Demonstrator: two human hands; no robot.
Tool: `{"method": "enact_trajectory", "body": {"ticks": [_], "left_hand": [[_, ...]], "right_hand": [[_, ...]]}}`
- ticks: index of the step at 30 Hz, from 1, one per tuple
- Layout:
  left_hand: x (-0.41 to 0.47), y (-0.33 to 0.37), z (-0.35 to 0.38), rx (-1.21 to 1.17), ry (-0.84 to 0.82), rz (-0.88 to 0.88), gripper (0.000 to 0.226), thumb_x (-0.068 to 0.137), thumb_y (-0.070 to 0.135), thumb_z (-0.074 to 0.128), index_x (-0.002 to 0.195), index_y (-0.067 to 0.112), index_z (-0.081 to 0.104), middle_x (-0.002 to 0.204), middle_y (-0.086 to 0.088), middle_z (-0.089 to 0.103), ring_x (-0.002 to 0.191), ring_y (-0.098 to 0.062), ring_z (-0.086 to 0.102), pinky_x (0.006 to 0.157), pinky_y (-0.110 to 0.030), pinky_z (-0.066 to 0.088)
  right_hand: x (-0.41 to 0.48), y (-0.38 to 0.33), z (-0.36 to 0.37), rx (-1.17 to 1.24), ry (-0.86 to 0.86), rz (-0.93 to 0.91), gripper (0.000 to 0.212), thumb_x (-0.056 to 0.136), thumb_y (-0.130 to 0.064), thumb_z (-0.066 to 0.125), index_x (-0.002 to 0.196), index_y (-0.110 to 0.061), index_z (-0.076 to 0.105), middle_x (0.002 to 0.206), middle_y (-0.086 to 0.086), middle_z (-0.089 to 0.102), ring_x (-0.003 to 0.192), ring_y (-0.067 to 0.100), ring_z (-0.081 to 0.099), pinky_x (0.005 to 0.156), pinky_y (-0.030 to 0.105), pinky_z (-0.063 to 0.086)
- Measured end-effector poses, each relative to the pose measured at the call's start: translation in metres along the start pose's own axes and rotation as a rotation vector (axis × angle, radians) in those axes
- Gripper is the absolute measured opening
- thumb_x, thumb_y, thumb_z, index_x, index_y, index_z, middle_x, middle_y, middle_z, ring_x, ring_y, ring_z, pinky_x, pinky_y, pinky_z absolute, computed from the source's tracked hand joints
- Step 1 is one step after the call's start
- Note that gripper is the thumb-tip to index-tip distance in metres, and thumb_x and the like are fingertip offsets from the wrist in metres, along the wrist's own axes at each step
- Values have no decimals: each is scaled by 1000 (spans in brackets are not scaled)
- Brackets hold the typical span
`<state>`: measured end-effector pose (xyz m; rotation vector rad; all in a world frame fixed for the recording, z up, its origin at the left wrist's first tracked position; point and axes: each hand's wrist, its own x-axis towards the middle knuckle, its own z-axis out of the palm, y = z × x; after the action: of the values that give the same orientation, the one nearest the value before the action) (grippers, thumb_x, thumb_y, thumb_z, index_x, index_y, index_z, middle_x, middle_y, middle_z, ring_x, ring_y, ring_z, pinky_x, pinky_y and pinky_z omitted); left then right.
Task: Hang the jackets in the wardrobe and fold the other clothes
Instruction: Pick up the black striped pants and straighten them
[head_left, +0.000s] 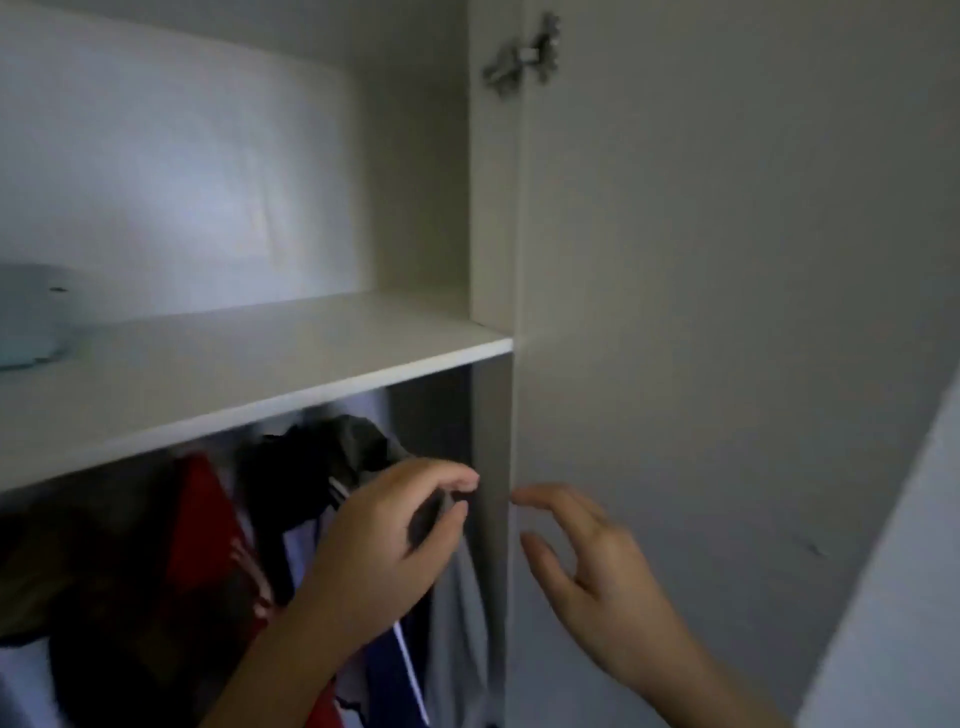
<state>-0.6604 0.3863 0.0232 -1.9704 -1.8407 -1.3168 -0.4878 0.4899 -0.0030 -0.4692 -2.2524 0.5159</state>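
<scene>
Two hands: left hand (384, 540) pinching grey garment (457, 613), right hand (597, 571) spread, beneath one shelf (249, 374).

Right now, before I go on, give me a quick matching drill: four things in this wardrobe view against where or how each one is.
Things:
1. left hand
2. right hand
3. red garment
4. hinge

States:
A. top of the door edge
B. open, fingers spread, by the door
C. hanging under the shelf, left side
D. pinching dark fabric

Pairs: 1-D, 2-B, 3-C, 4-A
</scene>
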Motion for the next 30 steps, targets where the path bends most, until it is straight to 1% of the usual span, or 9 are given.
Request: {"method": "enact_trajectory", "body": {"ticks": [2,6,9,12,15,19,22,26,30], "left_hand": [[-9,49,79,-195,-106,-2,27,87,34,50,106,23,66,102,19,67,99,5,61,85,-14,47],[-33,157,215,-479,-297,-3,14,87,31,54,98,35,63,95,23,68,93,3,64,81,-10,47],[-61,241,294,-629,-488,-6,18,92,18,58,95,34,64,93,24,68,93,1,64,78,-10,48],[-84,317,356,-712,-677,55,20,91,12,59,95,30,66,90,25,68,91,3,64,76,-8,47],[-98,379,407,-773,-846,145,17,90,14,61,95,29,66,90,24,68,90,3,64,74,-10,48],[-105,451,469,-859,-980,230,15,90,13,60,94,26,67,89,22,69,87,2,65,73,-11,49],[-106,503,517,-923,-1064,281,18,91,11,59,93,28,66,88,21,69,86,2,65,73,-11,48],[-100,576,591,-989,-1200,334,13,89,19,58,90,30,66,87,21,70,82,0,66,72,-11,49],[-93,660,659,-1031,-1309,412,19,90,14,60,87,32,65,84,19,70,80,-2,66,70,-11,49]], "right_hand": [[-78,35,-47,-39,79,211,25,89,-35,48,113,-38,55,109,-24,59,104,-11,53,87,6,38],[-226,77,-144,-132,222,594,23,95,-27,50,110,-44,55,112,-26,57,101,-2,57,87,20,47],[-313,77,-210,-182,362,795,26,95,-21,51,103,-46,52,110,-27,57,104,-7,54,87,23,48],[-384,77,-266,-221,508,954,22,95,-19,50,105,-38,56,109,-25,59,103,-6,54,88,24,48],[-447,77,-305,-265,667,1074,21,95,-20,50,109,-31,60,109,-21,61,100,-3,57,84,23,50],[-514,84,-346,-302,871,1186,21,94,-17,52,105,-32,62,96,-19,63,81,-1,58,69,17,45],[-554,100,-384,-356,954,1253,21,94,-13,53,104,-29,64,99,-16,65,82,0,61,71,13,47],[-604,125,-443,-384,1085,1346,22,94,-13,52,103,-29,64,98,-15,66,88,2,62,73,19,52],[-652,140,-505,-446,1232,1441,20,94,-10,52,101,-24,65,97,-11,66,87,-1,60,71,13,49]]}}
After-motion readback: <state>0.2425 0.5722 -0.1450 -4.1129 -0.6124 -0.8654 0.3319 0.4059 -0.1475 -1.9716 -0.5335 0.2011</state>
